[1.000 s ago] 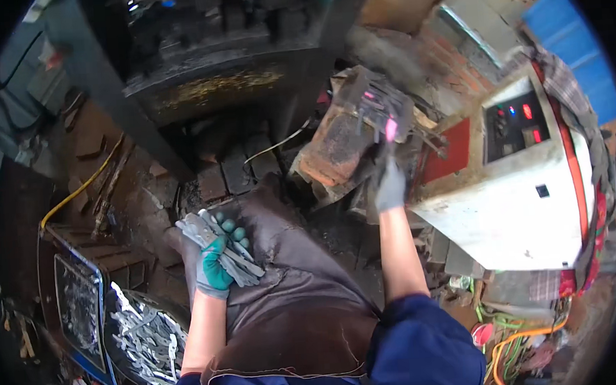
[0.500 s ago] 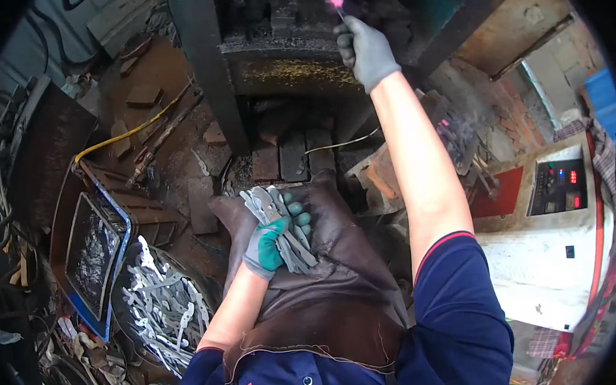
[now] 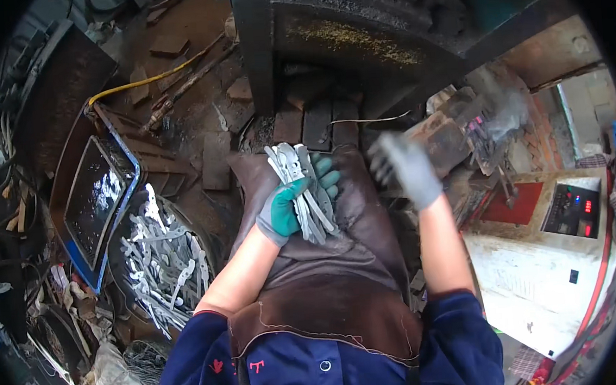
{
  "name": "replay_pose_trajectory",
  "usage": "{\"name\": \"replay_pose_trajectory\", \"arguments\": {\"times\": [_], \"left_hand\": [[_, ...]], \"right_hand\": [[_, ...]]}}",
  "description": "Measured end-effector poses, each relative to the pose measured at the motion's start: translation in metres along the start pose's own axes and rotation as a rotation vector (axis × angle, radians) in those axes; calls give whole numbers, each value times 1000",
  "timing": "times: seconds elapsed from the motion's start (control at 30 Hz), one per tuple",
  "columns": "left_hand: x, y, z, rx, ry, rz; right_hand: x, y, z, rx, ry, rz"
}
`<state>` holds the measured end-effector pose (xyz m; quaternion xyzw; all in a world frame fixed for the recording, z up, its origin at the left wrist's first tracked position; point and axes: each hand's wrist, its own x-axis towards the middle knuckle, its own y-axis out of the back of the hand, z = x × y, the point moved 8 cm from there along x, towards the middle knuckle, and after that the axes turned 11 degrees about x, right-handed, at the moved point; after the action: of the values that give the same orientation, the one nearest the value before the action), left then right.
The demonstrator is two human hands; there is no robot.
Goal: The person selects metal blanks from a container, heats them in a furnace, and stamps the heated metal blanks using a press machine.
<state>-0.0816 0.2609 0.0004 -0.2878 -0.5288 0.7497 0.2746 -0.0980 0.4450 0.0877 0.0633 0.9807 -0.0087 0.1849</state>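
My left hand (image 3: 286, 209), in a grey glove with a green palm, is closed around a bundle of flat grey metal blanks (image 3: 306, 192) above the brown apron (image 3: 366, 217) over my lap. The blanks are long, with curved, notched outlines. My right hand (image 3: 407, 170), in a grey glove, is out to the right of the bundle, smeared by motion. Its fingers look stretched out toward the left, and nothing shows in them. At my left a round container holds a heap of similar metal blanks (image 3: 167, 254).
A dark steel frame (image 3: 253, 47) with a ledge stands ahead. On the right is a white machine (image 3: 532, 277) with a lit control panel (image 3: 572, 206). Beyond my right hand lies a smoking pile with pinkish glowing pieces (image 3: 476, 123). A blue-rimmed bin (image 3: 133, 164) holds dark liquid at left.
My right hand has come back from the steel frame toward me; the glowing piece it held up is no longer in it. My left hand still grips the bundle. The view has shifted.
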Motion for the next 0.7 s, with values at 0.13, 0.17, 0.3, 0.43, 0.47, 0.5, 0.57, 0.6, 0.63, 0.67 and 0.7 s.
{"name": "replay_pose_trajectory", "arguments": {"times": [0.13,0.17,0.3,0.43,0.47,0.5,0.57,0.6,0.63,0.67,0.7], "left_hand": [[1,7,-10,-48,49,-2],[0,2,-9,-33,24,-4],[0,1,-14,29,33,-55],[5,14,-19,234,-7,111],[5,2,-16,177,-22,72],[-1,25,-21,212,113,142],[-8,-19,-2,234,-12,56],[-12,10,0,175,-46,134],[-10,5,0,155,-47,82],[-7,1,-1,175,-33,75],[-4,-2,-3,196,-25,71]], "right_hand": [[-37,-49,52,-389,40,-206],[-44,-59,38,-682,179,-160],[-57,-77,46,-959,182,-203],[-56,-51,59,-703,269,-93],[-55,-39,75,-316,191,-85],[-62,-24,78,58,146,-62],[-69,10,85,311,32,185],[-75,37,86,355,63,311],[-83,65,93,402,93,444],[-95,93,92,452,229,594],[-102,122,102,512,251,719]]}}
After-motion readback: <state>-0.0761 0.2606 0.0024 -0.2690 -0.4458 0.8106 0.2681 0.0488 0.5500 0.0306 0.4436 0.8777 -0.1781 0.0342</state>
